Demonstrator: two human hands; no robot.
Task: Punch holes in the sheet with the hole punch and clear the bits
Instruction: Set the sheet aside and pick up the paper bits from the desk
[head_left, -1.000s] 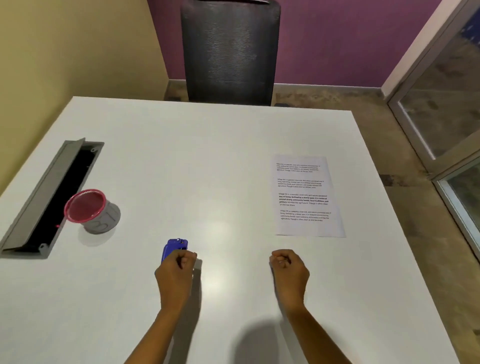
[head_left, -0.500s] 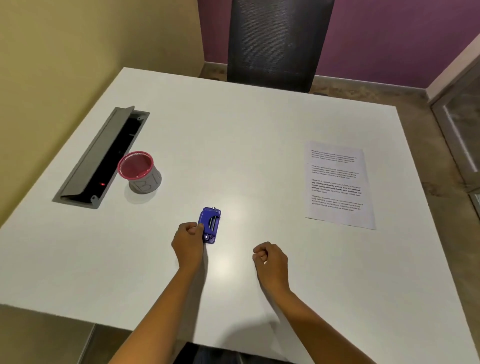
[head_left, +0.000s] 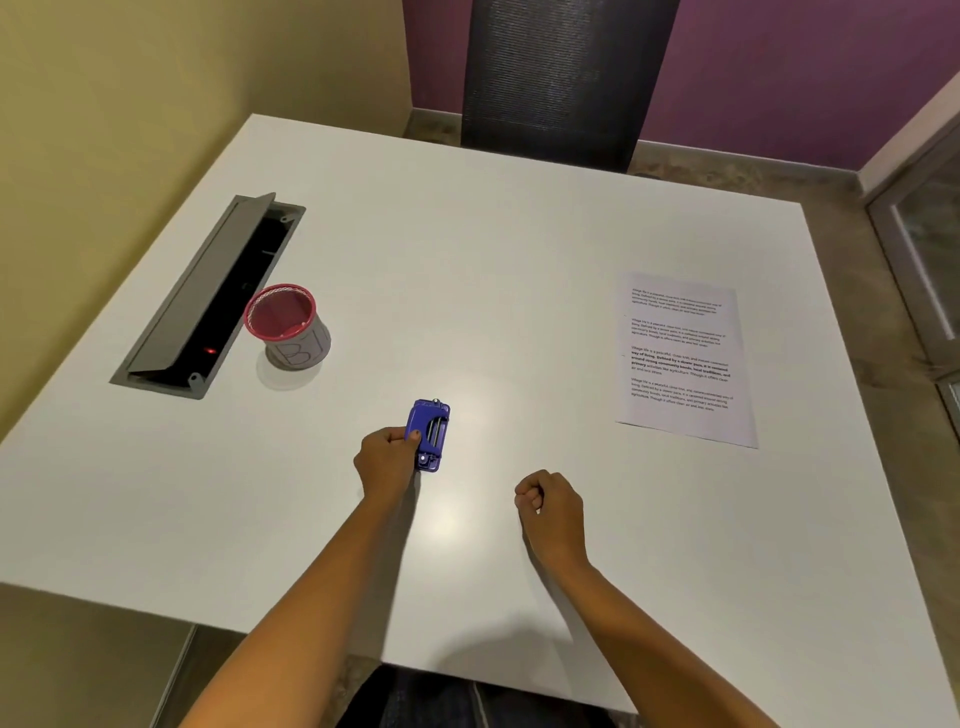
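Observation:
A small blue hole punch (head_left: 430, 435) lies on the white table (head_left: 467, 270) near its front middle. My left hand (head_left: 385, 462) grips the punch's left side, thumb on top. Fisted and holding nothing, my right hand (head_left: 551, 506) rests on the table to the right of the punch. A printed sheet of paper (head_left: 684, 358) lies flat at the right side of the table, well apart from both hands.
A pink mesh cup (head_left: 287, 326) with a grey band stands at the left, beside an open grey cable hatch (head_left: 208, 296) sunk in the table. A black mesh chair (head_left: 563, 78) stands at the far edge. A glass door frame is at the right.
The camera view has shifted back and to the left. My left hand has closed on the punch and turned it so its underside shows. The right fist stays put.

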